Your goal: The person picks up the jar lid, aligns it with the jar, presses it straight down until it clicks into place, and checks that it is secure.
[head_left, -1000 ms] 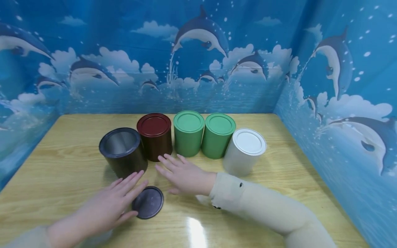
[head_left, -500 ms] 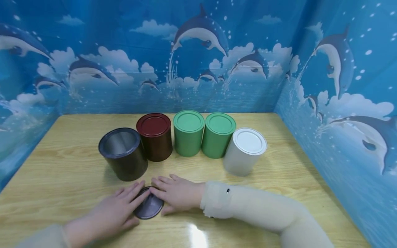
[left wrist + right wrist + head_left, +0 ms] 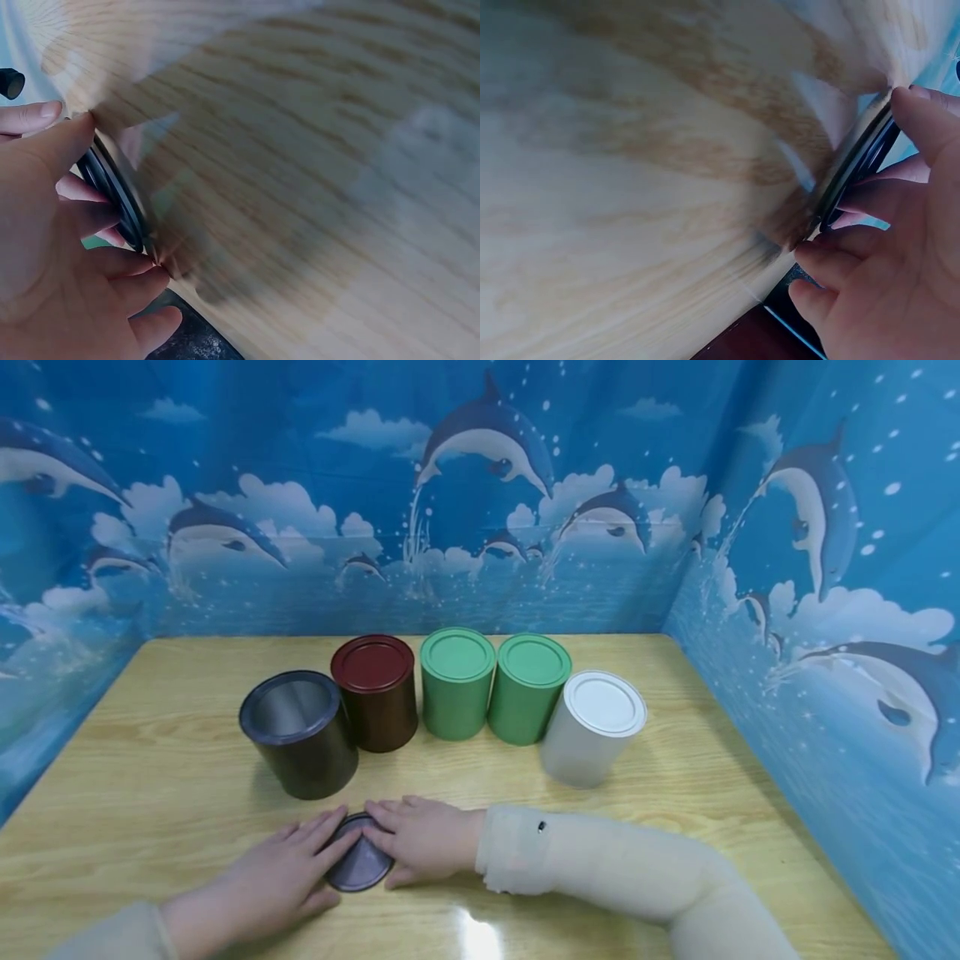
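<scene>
Both hands point(image 3: 341, 860), fingers nearly flat, pinch the dark lid point(image 3: 358, 867) between them

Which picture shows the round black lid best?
The head view: the black lid lies flat on the table between the left hand and right hand, fingers touching its edges. Both wrist views show only its dark rim edge-on.

You see a black lid point(image 3: 360, 865), black, maroon, two green and one white tin, blue dolphin-print walls point(image 3: 825, 527).
</scene>
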The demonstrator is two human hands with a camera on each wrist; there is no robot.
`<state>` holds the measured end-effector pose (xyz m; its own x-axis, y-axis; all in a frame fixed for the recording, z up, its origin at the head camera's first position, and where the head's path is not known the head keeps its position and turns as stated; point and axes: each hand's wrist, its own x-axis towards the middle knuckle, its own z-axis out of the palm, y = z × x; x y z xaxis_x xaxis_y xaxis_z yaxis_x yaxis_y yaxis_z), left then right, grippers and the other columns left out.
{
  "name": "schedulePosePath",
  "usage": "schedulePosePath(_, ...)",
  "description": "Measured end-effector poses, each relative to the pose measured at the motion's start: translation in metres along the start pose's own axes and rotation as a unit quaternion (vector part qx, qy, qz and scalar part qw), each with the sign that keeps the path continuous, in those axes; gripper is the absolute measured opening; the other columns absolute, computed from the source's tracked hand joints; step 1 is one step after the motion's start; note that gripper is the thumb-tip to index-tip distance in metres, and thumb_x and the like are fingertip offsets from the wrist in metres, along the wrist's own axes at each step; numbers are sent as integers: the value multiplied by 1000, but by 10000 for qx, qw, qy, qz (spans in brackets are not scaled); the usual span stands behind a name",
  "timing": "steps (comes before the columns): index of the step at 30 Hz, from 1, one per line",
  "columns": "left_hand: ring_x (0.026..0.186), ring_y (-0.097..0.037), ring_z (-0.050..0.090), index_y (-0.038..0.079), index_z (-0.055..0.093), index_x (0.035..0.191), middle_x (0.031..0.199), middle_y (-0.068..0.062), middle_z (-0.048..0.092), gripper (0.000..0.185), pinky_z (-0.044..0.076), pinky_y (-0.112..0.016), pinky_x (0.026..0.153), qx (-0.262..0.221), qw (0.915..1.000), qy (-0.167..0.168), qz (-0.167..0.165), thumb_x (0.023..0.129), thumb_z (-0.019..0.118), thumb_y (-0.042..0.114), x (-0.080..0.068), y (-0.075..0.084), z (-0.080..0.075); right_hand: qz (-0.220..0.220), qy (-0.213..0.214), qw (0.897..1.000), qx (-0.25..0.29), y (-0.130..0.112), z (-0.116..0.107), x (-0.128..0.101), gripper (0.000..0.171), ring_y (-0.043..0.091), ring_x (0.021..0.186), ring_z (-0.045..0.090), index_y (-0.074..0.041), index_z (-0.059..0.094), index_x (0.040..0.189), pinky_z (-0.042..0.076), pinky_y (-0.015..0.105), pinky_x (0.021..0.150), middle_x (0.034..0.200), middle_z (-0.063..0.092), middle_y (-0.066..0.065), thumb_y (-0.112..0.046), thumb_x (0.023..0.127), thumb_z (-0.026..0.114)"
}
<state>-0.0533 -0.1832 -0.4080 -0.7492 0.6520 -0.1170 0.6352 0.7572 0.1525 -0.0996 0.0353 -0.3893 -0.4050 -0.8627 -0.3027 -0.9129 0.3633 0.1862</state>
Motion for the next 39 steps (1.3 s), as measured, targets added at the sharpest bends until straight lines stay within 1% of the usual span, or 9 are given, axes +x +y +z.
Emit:
schedulePosePath(3,121,-40,45,7,47,138,141,-25,37,65,41,-59,89,3,10000,4,-17,86,60,46,1,1,1,-36,177,9998,-18,0,0,0,68,17,134,32,-12,38,144,32,28,105,148,32,11,-55,92,46)
schedulePosePath(7,118,-41,47,6,51,135,138,-26,40,61,42,-57,88,131,9997,192,28,87,61,42,1,2,2,-81,432,9989,-168,1,0,1,64,17,132,36,-9,44,140,31,25,105,144,38,11,-53,93,46)
schedulePosePath(11,115,-42,50,5,53,132,136,-27,43,57,43,-57,88,229,9992,331,51,86,61,39,2,3,3,-89,448,9989,-131,2,0,2,64,16,131,36,-8,47,138,30,23,105,144,39,11,-52,93,47)
schedulePosePath(19,113,-40,51,4,52,133,138,-27,40,55,43,-53,89,45,9995,268,147,89,60,36,1,5,1,-205,252,9972,679,8,3,3,62,16,132,35,-3,45,138,27,19,105,146,35,14,-46,94,50)
schedulePosePath(26,113,-37,52,3,52,133,140,-26,38,53,46,-48,87,120,9976,608,324,91,59,34,1,5,-1,-226,316,9884,1467,16,5,0,64,16,133,33,0,41,139,25,17,105,148,30,17,-42,94,52)
schedulePosePath(31,114,-38,52,2,54,131,138,-26,40,52,48,-46,85,332,9905,1234,506,91,61,34,3,2,-1,-231,547,9854,1596,22,0,-6,64,17,133,33,1,40,140,25,18,105,148,29,18,-41,94,53)
schedulePosePath(33,113,-38,53,1,56,128,137,-27,42,51,49,-45,84,474,9835,1614,664,91,59,36,3,1,-3,-223,679,9840,1633,25,-3,-9,63,17,133,32,1,40,140,25,19,105,148,28,18,-40,94,54)
schedulePosePath(35,113,-37,53,0,57,127,136,-27,42,51,50,-44,83,565,9774,1885,776,93,55,39,4,0,-6,-212,813,9821,1687,29,-6,-13,63,18,134,31,0,39,140,25,20,105,149,27,17,-40,94,53)
schedulePosePath(39,113,-36,53,-1,58,126,137,-26,41,57,50,-44,83,618,9661,2318,954,98,37,44,5,0,-16,-187,1098,9786,1729,34,-11,-19,63,18,135,28,-2,38,141,26,22,106,151,23,14,-41,95,51)
